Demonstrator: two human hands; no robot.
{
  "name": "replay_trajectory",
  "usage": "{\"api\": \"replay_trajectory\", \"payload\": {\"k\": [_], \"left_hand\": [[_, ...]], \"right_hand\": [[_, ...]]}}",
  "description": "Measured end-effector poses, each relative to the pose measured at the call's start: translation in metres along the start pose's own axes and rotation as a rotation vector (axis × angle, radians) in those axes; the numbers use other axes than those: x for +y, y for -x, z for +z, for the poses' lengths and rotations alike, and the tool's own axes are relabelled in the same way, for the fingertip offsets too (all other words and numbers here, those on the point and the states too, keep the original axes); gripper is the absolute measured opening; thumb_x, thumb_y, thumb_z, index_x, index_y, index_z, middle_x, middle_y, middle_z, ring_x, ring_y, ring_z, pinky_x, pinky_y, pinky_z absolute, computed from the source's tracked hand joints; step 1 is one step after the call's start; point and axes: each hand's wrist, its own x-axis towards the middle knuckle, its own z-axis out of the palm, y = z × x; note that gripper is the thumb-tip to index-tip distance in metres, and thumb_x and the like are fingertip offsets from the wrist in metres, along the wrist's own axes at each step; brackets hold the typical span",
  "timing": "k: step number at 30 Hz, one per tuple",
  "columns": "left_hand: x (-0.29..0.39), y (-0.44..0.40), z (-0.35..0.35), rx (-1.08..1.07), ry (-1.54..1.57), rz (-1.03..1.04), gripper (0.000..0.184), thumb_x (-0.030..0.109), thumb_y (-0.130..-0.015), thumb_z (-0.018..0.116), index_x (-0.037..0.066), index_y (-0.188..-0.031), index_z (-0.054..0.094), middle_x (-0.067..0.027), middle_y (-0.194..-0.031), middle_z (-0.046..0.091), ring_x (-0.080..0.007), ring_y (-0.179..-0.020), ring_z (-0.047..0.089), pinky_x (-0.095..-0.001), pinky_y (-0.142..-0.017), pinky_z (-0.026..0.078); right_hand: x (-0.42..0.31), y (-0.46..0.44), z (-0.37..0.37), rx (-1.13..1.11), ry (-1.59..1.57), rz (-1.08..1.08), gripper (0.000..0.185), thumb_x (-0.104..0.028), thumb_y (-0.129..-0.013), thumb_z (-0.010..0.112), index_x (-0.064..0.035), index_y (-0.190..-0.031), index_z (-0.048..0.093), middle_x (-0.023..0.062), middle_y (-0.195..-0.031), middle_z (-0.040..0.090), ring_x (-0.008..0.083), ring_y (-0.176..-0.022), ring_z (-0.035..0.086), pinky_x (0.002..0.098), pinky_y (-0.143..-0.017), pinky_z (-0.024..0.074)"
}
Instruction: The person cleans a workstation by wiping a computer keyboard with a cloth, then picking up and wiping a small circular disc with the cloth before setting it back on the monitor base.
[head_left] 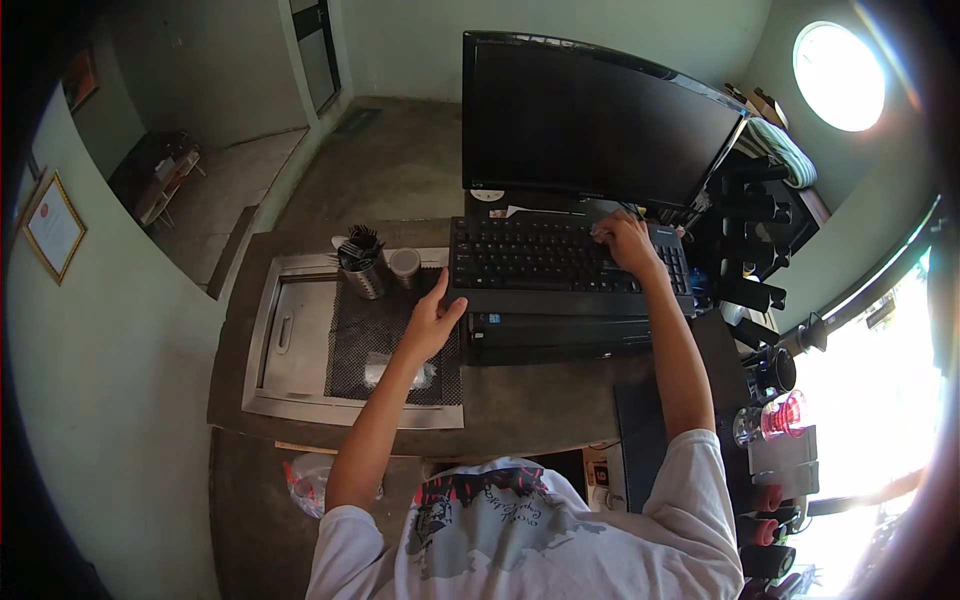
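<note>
- Black keyboard [530, 255] lies across a dark, box-like case [550, 345] on the worktop [545, 400], in front of you and just below the monitor [590, 125].
- Your left hand [433, 318] is at the keyboard's left end. Its thumb stands spread from the fingers; whether they press on the edge or lie just beside it, you cannot tell from this view.
- Your right hand [628, 250] is over the right part of the keyboard, back of the hand up, fingers bent and close together. Something pale shows near the fingertips; cannot tell whether they pinch it.
- Monitor screen dark, facing you.
- To your left, a metal-framed panel [290, 345] sits in the worktop, with a dark mesh mat [345, 330] over its right part.
- On the mat: a metal holder [368, 283] of utensils, upright; a small round container [405, 263] just beside it; crumpled clear plastic [385, 372] nearer you.
</note>
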Motion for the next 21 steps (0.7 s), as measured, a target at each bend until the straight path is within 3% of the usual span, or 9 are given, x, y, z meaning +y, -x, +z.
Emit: {"api": "replay_trajectory", "payload": {"k": [6, 14, 21], "left_hand": [[0.001, -0.001, 0.001, -0.012, -0.002, 0.008, 0.067, 0.021, -0.093, 0.059, -0.001, -0.145, 0.022, 0.0033, -0.07, 0.045, -0.0051, -0.063, 0.036, -0.0209, -0.056, 0.036], [0.006, 0.001, -0.003, -0.047, -0.043, -0.01, 0.069, 0.023, -0.094, 0.058, 0.002, -0.147, 0.02, 0.0042, -0.069, 0.042, -0.0049, -0.063, 0.035, -0.0217, -0.055, 0.035], [0.013, 0.001, -0.005, -0.062, -0.037, -0.017, 0.069, 0.024, -0.094, 0.058, 0.002, -0.147, 0.018, 0.0038, -0.066, 0.038, -0.0061, -0.062, 0.033, -0.0224, -0.055, 0.034]], "right_hand": [[-0.007, -0.011, 0.001, -0.027, -0.136, -0.033, 0.013, 0.001, -0.076, 0.063, -0.0014, -0.088, 0.067, 0.0137, -0.089, 0.066, 0.0306, -0.086, 0.064, 0.0368, -0.078, 0.0496], [-0.027, -0.016, 0.001, -0.045, -0.284, 0.028, 0.012, 0.001, -0.076, 0.058, -0.0001, -0.086, 0.065, 0.016, -0.081, 0.067, 0.0315, -0.083, 0.065, 0.0375, -0.075, 0.0506], [-0.057, -0.027, 0.019, -0.033, -0.231, -0.028, 0.014, 0.003, -0.076, 0.063, 0.0006, -0.089, 0.066, 0.015, -0.088, 0.068, 0.0293, -0.086, 0.066, 0.035, -0.078, 0.0523]]}}
